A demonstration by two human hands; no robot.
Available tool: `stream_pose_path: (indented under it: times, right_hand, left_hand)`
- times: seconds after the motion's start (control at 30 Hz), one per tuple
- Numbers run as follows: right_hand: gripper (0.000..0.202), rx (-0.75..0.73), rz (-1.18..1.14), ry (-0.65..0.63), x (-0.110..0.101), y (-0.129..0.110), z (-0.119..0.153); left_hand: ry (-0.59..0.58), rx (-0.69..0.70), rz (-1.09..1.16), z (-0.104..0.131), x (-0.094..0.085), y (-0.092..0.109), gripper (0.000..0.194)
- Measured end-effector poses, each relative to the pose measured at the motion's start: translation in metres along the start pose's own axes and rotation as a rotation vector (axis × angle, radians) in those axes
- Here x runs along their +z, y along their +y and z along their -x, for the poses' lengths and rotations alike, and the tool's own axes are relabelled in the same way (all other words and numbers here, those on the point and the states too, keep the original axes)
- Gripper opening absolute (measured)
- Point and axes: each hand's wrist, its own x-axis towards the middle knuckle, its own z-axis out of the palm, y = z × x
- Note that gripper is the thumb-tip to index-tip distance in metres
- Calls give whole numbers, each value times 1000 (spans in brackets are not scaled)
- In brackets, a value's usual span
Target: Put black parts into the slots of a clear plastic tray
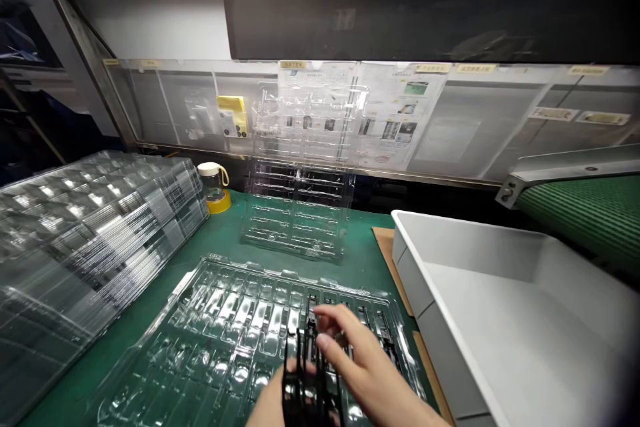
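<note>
Now blk parts (306, 387) btwn both hands' grip.

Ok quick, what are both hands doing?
Left hand: closed, holding a bunch of black parts.
Right hand: fingers on one black part over the clear tray.

Black plastic parts (310, 383) over a clear moulded plastic tray (220, 333) on a green mat.
The dark, slim, glossy parts sit bunched near the tray's front edge; the tray lies flat, with some black pieces in its right-hand slots.

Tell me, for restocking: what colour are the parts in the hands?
Black parts, seen in the head view.
</note>
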Motion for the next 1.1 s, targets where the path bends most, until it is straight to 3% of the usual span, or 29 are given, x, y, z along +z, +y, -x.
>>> stream_pose_path:
  times: [0.1,0.2,0.33,0.43,0.6,0.8,1.1]
  right_hand:
    - [26,-13,-32,118,-13,3,-4]
    - [23,-20,-35,116,-19,5,-5]
    - [16,-132,36,74,-15,4,-4]
    - [13,-167,50,38,-13,2,-3]
    - [12,-170,41,7,-16,0,-2]
    - [14,-155,49,-13,-15,0,-3]
    - [17,-137,88,-2,-14,-4,-2]
  left_hand:
    - [105,100,-108,-18,-16,12,39]
    - [197,225,-268,-45,-31,18,28]
    - [206,292,-510,-79,-39,6,23]
    - [234,296,-669,-91,-43,-7,27]
    - [253,300,-744,-90,-61,-19,38]
    - [344,287,-781,-86,-78,-23,25]
    - [439,429,-1051,-76,-87,-32,17]
